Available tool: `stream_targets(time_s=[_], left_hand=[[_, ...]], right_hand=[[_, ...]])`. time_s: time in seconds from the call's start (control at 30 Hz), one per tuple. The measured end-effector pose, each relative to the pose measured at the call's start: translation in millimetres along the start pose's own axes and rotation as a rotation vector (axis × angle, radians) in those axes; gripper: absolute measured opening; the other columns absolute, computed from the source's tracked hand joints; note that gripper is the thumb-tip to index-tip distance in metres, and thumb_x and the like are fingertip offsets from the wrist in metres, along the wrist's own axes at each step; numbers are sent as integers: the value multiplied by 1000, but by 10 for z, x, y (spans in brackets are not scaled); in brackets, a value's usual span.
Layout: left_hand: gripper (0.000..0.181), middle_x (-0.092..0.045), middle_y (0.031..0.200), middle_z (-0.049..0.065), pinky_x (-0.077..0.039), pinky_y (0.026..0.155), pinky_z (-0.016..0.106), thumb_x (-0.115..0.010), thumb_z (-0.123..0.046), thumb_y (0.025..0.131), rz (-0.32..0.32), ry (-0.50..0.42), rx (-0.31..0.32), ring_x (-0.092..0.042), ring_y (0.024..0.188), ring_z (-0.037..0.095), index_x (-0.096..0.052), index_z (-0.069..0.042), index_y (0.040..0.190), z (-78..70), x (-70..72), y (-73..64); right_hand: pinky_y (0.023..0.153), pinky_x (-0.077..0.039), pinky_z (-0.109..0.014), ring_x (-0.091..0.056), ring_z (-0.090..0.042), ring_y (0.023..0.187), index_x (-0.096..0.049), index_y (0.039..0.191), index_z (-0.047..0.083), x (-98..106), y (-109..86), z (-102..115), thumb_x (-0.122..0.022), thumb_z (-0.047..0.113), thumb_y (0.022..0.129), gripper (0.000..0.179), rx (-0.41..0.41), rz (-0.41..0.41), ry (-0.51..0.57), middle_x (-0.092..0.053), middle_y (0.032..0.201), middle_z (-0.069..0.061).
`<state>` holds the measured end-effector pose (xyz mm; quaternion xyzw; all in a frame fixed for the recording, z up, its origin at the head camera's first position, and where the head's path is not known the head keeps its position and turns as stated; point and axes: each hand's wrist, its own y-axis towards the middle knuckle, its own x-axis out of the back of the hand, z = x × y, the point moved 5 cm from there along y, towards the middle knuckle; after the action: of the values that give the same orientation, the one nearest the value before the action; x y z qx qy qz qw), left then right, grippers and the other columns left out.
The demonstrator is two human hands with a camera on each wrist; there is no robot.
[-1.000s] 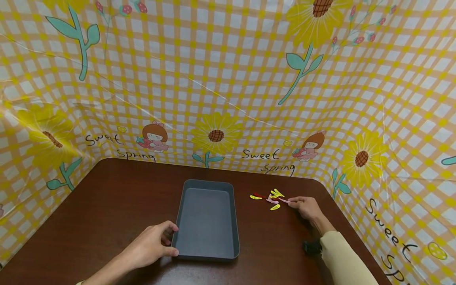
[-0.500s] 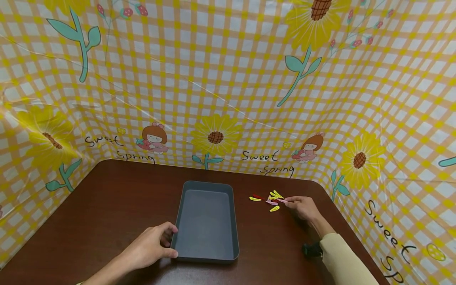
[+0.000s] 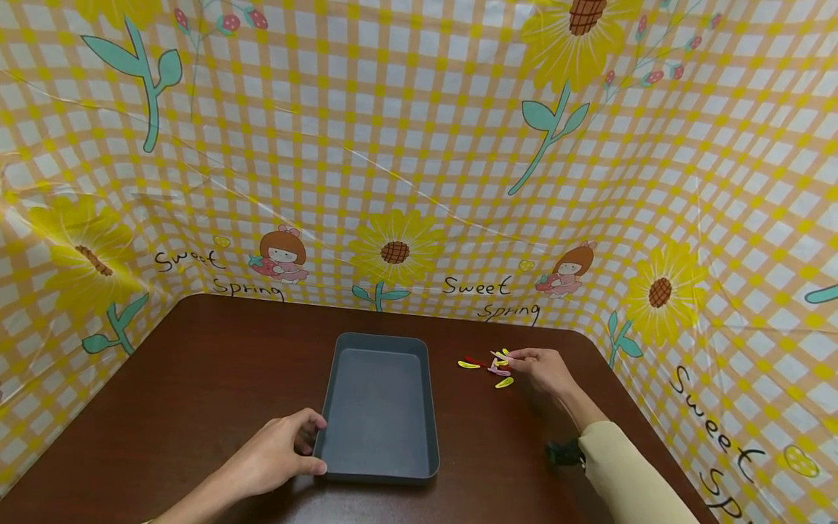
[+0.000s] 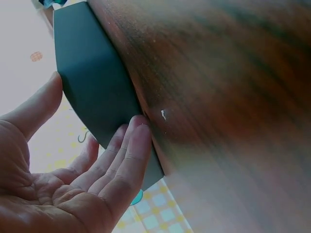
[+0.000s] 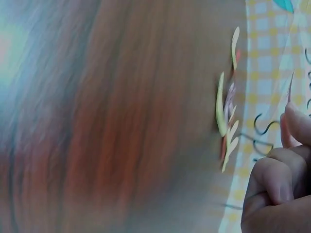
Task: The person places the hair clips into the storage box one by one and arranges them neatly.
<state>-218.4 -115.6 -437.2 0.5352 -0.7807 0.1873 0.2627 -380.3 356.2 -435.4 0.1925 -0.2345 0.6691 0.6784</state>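
A dark grey baking pan (image 3: 376, 415) lies on the table. My left hand (image 3: 278, 447) holds its near left side. In the left wrist view the thumb is at the rim of the pan (image 4: 97, 73) and the fingertips lie against its outer wall. To the right of the pan, my right hand (image 3: 543, 371) pinches a slim pink snap hair clip (image 5: 290, 88) between thumb and index finger, raised over a small pile. That pile mixes yellow hair clips (image 3: 504, 382), a red hair clip (image 3: 474, 360) and pink hair clips (image 3: 500, 372); the hand partly covers it.
The brown wooden table (image 3: 236, 364) has a checked sunflower cloth (image 3: 393, 182) hanging as a wall behind it and at both sides. A black strap device (image 3: 564, 454) sits at the right wrist, by the beige sleeve (image 3: 628, 466).
My right hand has lifted the pink hair clip and moved left and slightly away with it, over the pile. The left hand and the pan have stayed put.
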Motion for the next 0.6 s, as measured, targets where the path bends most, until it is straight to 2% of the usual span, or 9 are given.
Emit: stream_targets(time_s=[0.3,0.33,0.47,0.57,0.6], left_hand=[[55,-68,108,6,-53,75,42,-90,-26,74,9,5,19,-65,89,17,-62,-9,119,-3,7,3],[55,-68,108,6,-53,75,42,-90,-26,74,9,6,20,-65,89,17,-62,-10,119,0,8,3],[55,-68,107,6,-54,76,43,-90,-27,74,11,11,20,-65,89,17,-62,-10,119,10,7,2],[55,-69,106,6,-53,75,43,-90,-27,74,8,18,15,-65,89,17,-62,-10,119,10,7,7],[55,-69,106,6,-53,75,42,-90,-27,74,7,21,14,-65,89,17,-62,-10,119,8,8,8]], right_hand=[[45,-27,-26,-27,-9,43,-67,122,-3,-168,8,292,-70,27,96,40,-12,29,18,-32,50,9],[45,-28,-26,-27,-9,44,-68,121,-3,-195,17,321,-70,27,95,39,-15,29,14,-35,50,9],[56,-50,-31,-46,-15,51,-70,118,0,-318,47,442,-71,25,95,34,-17,41,50,-56,66,-1],[59,-51,-33,-45,-14,49,-69,118,0,-404,63,531,-71,23,95,33,-9,68,85,-53,64,0],[54,-46,-31,-38,-12,45,-69,119,1,-430,66,563,-70,22,95,32,-5,76,85,-48,59,2]])
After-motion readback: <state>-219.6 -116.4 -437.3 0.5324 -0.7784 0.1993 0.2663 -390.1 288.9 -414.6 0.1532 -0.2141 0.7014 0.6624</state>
